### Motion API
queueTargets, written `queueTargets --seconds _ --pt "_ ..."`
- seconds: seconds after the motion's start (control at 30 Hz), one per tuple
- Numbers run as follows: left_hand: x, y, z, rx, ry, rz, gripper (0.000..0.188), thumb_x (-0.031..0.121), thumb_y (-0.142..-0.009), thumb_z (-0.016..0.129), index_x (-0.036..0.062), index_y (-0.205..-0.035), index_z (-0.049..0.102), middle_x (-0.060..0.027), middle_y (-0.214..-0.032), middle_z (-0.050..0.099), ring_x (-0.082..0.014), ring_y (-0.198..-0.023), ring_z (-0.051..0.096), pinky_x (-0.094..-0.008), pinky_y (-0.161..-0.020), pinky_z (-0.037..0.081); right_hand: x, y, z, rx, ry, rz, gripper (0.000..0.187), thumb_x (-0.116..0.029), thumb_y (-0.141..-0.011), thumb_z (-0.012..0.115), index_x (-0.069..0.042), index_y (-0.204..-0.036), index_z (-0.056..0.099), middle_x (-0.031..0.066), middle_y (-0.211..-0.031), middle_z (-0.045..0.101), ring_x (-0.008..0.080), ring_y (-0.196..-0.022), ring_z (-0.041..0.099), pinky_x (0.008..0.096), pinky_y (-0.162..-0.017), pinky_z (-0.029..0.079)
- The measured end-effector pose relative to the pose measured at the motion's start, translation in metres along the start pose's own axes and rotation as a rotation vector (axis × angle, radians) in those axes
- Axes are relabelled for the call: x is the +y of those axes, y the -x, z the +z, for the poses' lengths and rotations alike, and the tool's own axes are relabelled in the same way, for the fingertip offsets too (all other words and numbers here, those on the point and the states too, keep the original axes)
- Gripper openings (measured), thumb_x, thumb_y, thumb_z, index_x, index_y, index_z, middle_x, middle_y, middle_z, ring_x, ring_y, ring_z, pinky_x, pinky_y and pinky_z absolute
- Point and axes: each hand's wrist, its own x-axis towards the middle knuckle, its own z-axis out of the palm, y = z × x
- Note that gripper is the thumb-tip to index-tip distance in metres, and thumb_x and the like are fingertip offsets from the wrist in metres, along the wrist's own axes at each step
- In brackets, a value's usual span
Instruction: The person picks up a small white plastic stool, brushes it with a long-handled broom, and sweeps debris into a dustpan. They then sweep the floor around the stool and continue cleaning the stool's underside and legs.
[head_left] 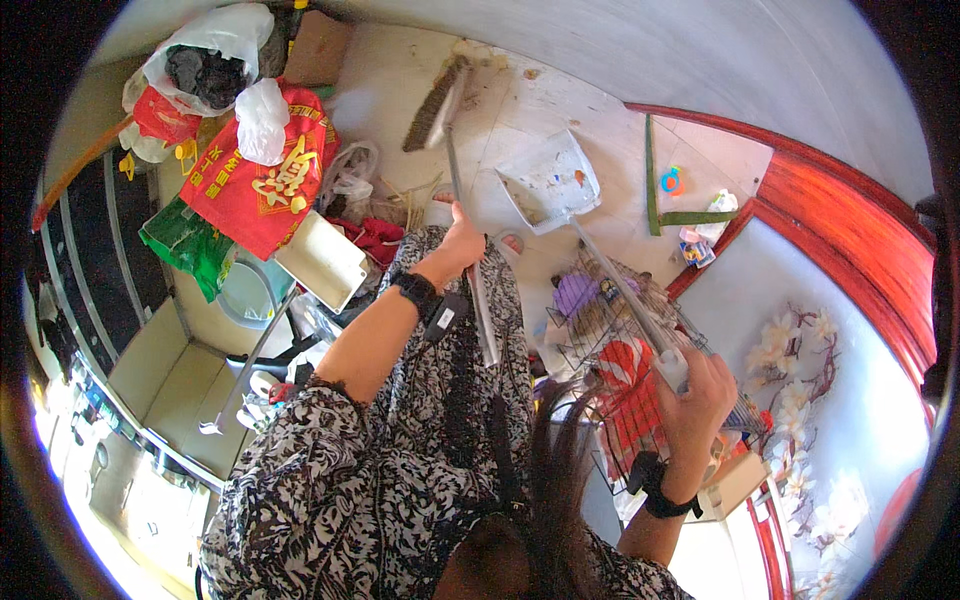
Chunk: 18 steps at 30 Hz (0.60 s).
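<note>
My left hand [462,243] is wrapped round the grey handle of a broom [455,165]. The dark bristles of the broom head [434,108] touch the pale tiled floor, beside a dirty patch near the wall. In my right hand [697,395] is the top end of a long grey handle, which runs down to a white dustpan [550,185]. The pan lies on the floor to the right of the broom head, with small bits of brown debris in it. Both hands are closed, and black bands circle both wrists.
At left are a red printed bag [265,175], a white plastic bag [210,60], a green sack [187,245] and a bucket [247,290]. A wire rack [640,400] stands at right near a red wooden door frame [840,225]. A small blue-and-orange object [672,180] lies beyond a green strip [652,180].
</note>
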Motion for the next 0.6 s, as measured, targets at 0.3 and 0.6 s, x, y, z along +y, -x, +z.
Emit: queueTargets --seconds 0.3,0.6 --pt "-0.010 0.093 0.037 0.479 1.501 -0.616 0.073 0.002 -0.081 0.052 -0.0014 -0.146 0.019 -0.0283 -0.108 0.059 -0.0345 -0.104 0.058 -0.0474 -0.085 0.047 0.023 0.012 0.006 0.006 0.004 0.017 0.031 -0.022 -0.062 0.080 -0.010 -0.087 0.066 0.0067 -0.071 0.060 0.0278 -0.069 0.057 0.0383 -0.061 0.043" --pt "-0.154 0.001 0.029 -0.026 -0.167 -0.257 0.035 0.023 -0.076 0.067 0.0019 -0.104 0.069 -0.0132 -0.098 0.070 -0.0322 -0.082 0.068 -0.0567 -0.077 0.046 0.026 0.021 0.020 0.060 -0.038 0.005 0.030 -0.025 -0.063 0.081 -0.009 -0.082 0.065 0.0067 -0.071 0.062 0.0272 -0.067 0.057 0.0378 -0.061 0.043"
